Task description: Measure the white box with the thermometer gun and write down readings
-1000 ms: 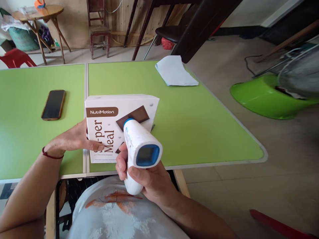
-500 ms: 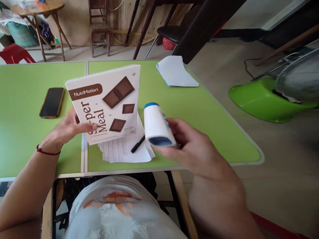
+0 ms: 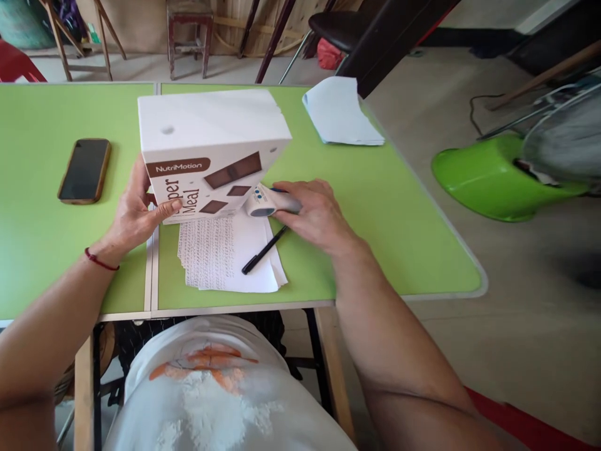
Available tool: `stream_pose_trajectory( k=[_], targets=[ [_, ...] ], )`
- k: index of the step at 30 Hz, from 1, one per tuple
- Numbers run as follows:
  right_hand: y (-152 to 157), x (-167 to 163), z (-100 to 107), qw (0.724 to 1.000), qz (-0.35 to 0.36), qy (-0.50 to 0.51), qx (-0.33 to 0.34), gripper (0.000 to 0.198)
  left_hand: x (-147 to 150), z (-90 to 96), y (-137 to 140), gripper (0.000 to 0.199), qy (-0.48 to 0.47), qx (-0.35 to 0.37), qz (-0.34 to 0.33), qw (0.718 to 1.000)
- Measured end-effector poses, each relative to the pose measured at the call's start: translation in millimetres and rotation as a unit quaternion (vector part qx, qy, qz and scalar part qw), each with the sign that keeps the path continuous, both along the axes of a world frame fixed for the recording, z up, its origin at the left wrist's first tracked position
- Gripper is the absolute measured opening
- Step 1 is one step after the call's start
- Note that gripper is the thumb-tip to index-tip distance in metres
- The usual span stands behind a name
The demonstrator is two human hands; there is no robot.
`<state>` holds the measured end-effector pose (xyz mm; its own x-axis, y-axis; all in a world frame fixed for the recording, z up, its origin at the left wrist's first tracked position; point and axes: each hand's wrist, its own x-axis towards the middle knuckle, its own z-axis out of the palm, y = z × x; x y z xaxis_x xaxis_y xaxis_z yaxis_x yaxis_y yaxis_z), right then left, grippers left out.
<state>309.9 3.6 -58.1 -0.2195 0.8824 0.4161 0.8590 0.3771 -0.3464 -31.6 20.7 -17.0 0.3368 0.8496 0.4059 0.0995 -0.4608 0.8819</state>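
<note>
A white NutriMotion box with brown chocolate pictures stands on the green table. My left hand grips its lower left edge, thumb on the front face. My right hand lies on a white and blue handheld scanner, which rests on the table beside the box's lower right corner. Under and in front of the box lie printed paper sheets with a black pen on them.
A dark phone lies on the table to the left. A folded pale blue sheet sits at the far right of the table. A green fan base stands on the floor to the right. Chairs and stools stand behind the table.
My right hand lowered the scanner from in front of the box down onto the table beside it. My left hand tipped the box up and back, so its top face now shows.
</note>
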Motion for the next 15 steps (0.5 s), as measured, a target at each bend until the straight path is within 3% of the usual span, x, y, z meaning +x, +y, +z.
stream_pose_trajectory(
  k=[3, 5, 8, 10, 12, 14, 15],
  targets=[
    [-1, 1, -1, 1.0, -0.001, 0.017, 0.0, 0.029, 2, -3.6, 1, 0.068, 0.001, 0.007, 0.006, 1.0],
    [-4, 1, 2, 1.0, -0.003, 0.025, 0.014, 0.027, 0, -5.5, 1, 0.075, 0.028, 0.021, 0.047, 0.998],
    [-17, 2, 13, 0.997, -0.01, 0.029, 0.071, 0.016, -7, -2.7, -1, 0.079, 0.161, 0.036, 0.143, 0.976],
    [-30, 3, 20, 0.997, 0.016, 0.008, 0.081, 0.011, -11, 6.1, -4, 0.064, 0.324, 0.009, 0.169, 0.931],
    [-44, 5, 22, 0.996, 0.061, -0.028, 0.059, 0.018, -10, 19.7, -8, 0.044, 0.498, -0.051, 0.147, 0.853],
    [-57, 6, 19, 0.993, 0.088, -0.065, 0.036, 0.024, -6, 34.0, -13, 0.047, 0.619, -0.097, 0.114, 0.771],
    [-62, 6, 17, 0.992, 0.09, -0.08, 0.034, 0.025, -3, 39.9, -17, 0.051, 0.653, -0.104, 0.083, 0.746]
  ],
)
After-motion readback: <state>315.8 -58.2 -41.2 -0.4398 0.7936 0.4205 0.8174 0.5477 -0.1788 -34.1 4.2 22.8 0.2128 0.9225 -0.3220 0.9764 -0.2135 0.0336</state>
